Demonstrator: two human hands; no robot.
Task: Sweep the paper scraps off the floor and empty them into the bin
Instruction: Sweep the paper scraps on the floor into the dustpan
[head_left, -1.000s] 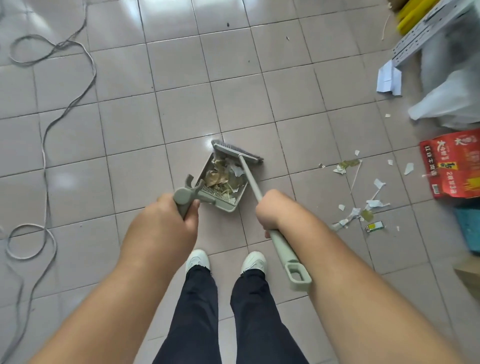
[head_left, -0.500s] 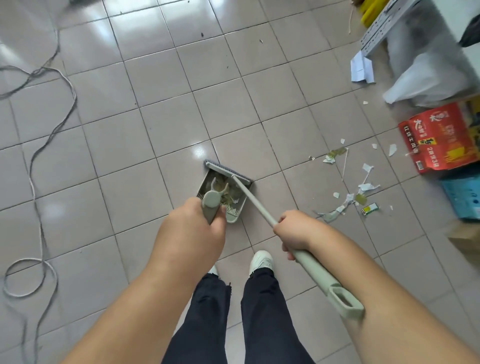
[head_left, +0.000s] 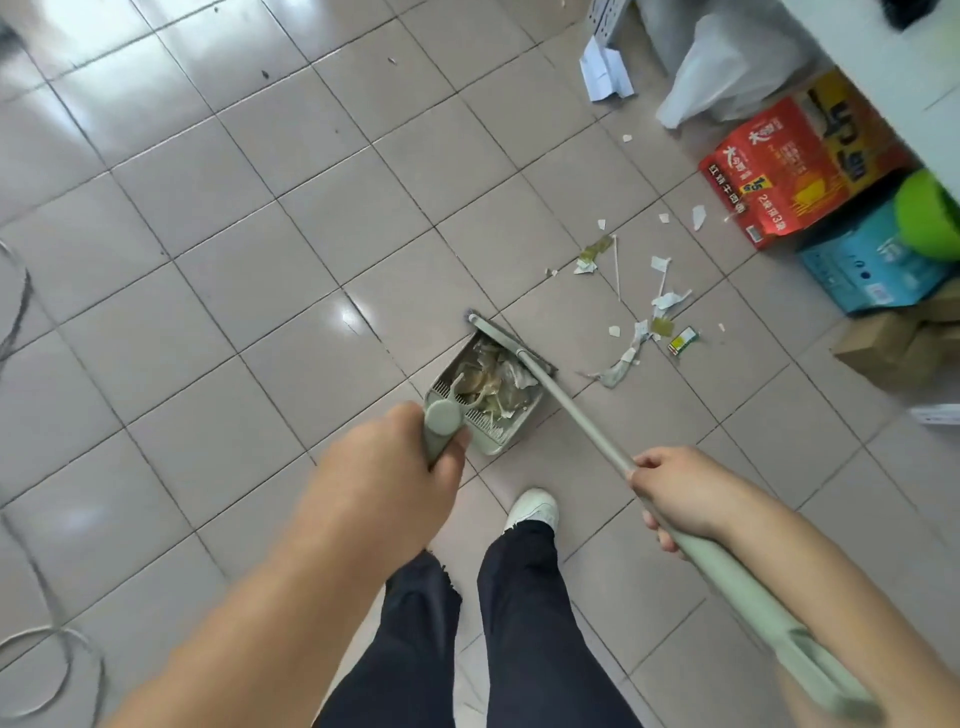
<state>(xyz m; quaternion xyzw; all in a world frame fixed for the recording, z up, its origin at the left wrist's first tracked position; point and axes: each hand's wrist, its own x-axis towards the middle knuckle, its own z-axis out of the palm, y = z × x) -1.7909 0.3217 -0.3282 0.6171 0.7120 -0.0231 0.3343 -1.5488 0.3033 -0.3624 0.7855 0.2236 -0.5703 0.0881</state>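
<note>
A pale green dustpan (head_left: 496, 439) rests on the tiled floor just ahead of my feet, filled with crumpled paper and brownish scraps. My left hand (head_left: 387, 486) grips its upright handle. My right hand (head_left: 675, 496) holds the shaft of a matching green broom (head_left: 582, 415), whose head lies across the pan's far lip. To the right of the pan, loose paper scraps (head_left: 631, 353) and a thin stick are scattered over the floor. No bin shows in the view.
A red carton (head_left: 795, 166), a blue box (head_left: 872, 265), a green round object, brown cardboard and a white plastic bag (head_left: 727, 67) crowd the right side. Folded white paper (head_left: 605, 73) lies near the top. Grey cable (head_left: 57, 660) loops along the left edge.
The view has swung toward the right, bringing the scraps and boxes closer to centre. The dustpan and broom have shifted right toward the scattered scraps, both hands keeping their hold.
</note>
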